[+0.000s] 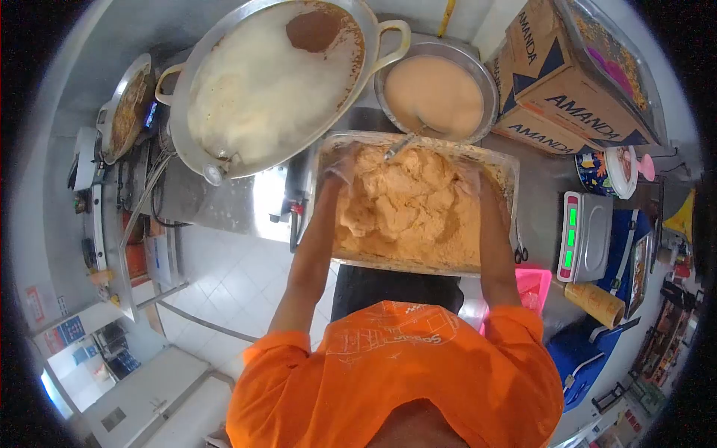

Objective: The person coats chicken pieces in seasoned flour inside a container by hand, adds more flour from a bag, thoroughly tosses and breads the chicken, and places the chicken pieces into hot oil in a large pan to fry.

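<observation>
A rectangular, clear-walled tub (418,266) in front of me holds orange-tan breading flour (418,243) with lumpy coated pieces (399,190) heaped in the middle. My left hand (341,170), in what looks like a clear plastic glove, is at the tub's left side against the flour. My right hand (470,179), also seemingly gloved, reaches into the heap on the right. The fingers of both hands are hidden by flour and glare. Behind the tub, a metal bowl (493,104) contains pale orange batter (433,89), and a metal utensil handle (399,147) slants over the tub's rim.
A large two-handled pan (196,153) of foamy, steaming liquid stands at the back left. AMANDA cardboard boxes (575,93) are stacked at the back right. A digital scale (586,235), scissors (520,246) and a pink basket (534,287) lie to the right.
</observation>
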The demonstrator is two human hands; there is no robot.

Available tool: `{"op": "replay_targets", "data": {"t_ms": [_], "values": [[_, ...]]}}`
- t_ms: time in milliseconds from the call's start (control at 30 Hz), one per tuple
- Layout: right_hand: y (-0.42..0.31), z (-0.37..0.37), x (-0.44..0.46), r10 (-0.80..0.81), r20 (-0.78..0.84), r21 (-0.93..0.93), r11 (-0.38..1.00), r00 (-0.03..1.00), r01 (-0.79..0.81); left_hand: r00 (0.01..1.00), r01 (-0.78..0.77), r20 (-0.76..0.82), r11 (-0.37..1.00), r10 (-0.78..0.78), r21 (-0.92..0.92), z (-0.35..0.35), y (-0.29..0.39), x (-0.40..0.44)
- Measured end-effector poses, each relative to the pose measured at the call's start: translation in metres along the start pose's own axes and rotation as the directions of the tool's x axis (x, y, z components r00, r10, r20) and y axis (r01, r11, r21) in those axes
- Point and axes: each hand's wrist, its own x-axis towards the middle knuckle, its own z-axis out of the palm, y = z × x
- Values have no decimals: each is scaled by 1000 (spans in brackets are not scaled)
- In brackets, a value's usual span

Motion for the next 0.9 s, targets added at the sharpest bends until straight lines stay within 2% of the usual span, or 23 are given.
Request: {"op": "replay_targets", "data": {"t_ms": [100,200,233,267,300,333,367,400,433,500,533,567,600,667,700,767,800,867,900], "values": [[-38,30,33,-12,278,-135,989,961,51,995,-81,34,966,92,-246,25,19,19],[-65,43,31,30,606,-298,935,795,192,987,-96,82,927,135,-362,52,22,18],[-78,44,22,25,693,-343,891,721,299,984,-100,102,926,146,-364,51,28,13],[-86,45,8,2,770,-364,823,639,436,980,-109,126,948,153,-300,49,30,3],[-97,48,-9,-33,800,-382,742,599,551,978,-123,143,970,155,-211,40,38,-16],[-101,53,-30,-92,786,-415,656,611,631,971,-172,179,982,156,76,14,56,-51],[-102,63,-70,-281,624,-525,540,729,658,967,-221,157,969,202,109,2,63,-74],[-104,72,-110,-450,415,-654,457,791,603,959,-269,129,952,252,144,-10,69,-92],[-104,74,-139,-628,204,-769,372,751,520,949,-314,96,932,301,182,-15,70,-106],[-99,54,-165,-567,269,-700,440,779,562,998,-20,60,999,22,-38,-12,67,-131],[-94,42,-174,-536,301,-664,476,789,577,984,95,161,991,-80,-89,-6,53,-129],[-14,64,-141,-494,256,-404,727,831,556,949,217,259,969,-181,-117,0,38,-127],[64,85,-109,-449,209,-85,877,869,473,866,297,441,952,-237,-71,25,-1,-110],[58,44,-111,-258,116,108,963,959,246,831,34,540,956,135,-292,65,-60,-93],[64,37,-109,-204,123,227,958,971,172,771,-307,357,799,527,-517,81,-79,-88],[75,44,-104,-239,223,494,863,945,101,766,-202,269,616,583,-761,81,-72,-86],[75,57,-94,-271,280,579,813,921,63,819,231,485,596,308,-769,68,-42,-92],[72,88,-74,-318,381,703,710,868,-49,750,434,633,580,192,-689,61,-6,-86],[62,97,-62,-218,460,584,805,861,-108,743,227,576,680,342,-697,64,5,-80]]}}
